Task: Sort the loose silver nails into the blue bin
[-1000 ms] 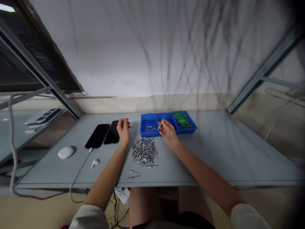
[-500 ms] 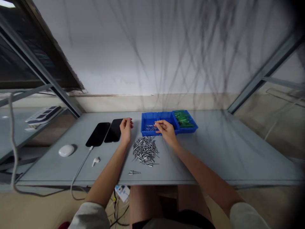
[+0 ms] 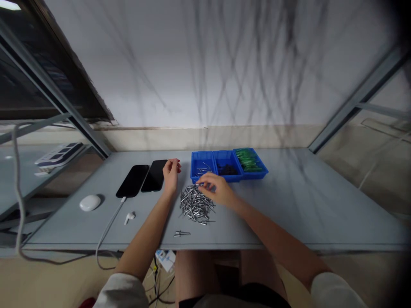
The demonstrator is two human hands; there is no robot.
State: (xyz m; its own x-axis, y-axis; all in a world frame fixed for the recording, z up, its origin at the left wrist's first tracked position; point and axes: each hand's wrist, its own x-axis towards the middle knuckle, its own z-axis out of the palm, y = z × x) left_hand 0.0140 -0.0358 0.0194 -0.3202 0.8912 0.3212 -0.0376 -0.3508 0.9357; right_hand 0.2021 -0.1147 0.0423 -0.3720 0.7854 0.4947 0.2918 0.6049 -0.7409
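A heap of silver blind rivets (image 3: pixel 195 206) lies on the grey table, below the blue bins. My right hand (image 3: pixel 218 188) is at the heap's upper edge, thumb and fingers closed together in a pinch; whatever is between the tips is too small to make out. My left hand (image 3: pixel 171 171) rests beside the right-hand black phone, fingers curled in, their contents hidden. Behind my right hand, the left blue bin (image 3: pixel 201 157) holds a few rivets. Two loose rivets (image 3: pixel 181 233) lie nearer the table's front edge.
The middle blue bin (image 3: pixel 236 174) contains dark small pieces, and the right one holds green pieces (image 3: pixel 248 160). On the left are two black phones (image 3: pixel 132 180), a white cable (image 3: pixel 111 222), a white earbud (image 3: pixel 129 217) and a white rounded case (image 3: pixel 90 202). A wall stands behind the table.
My right hand has come down and toward me, from the left bin to the top of the rivet heap, uncovering the middle bin's dark pieces. My left hand has barely moved.
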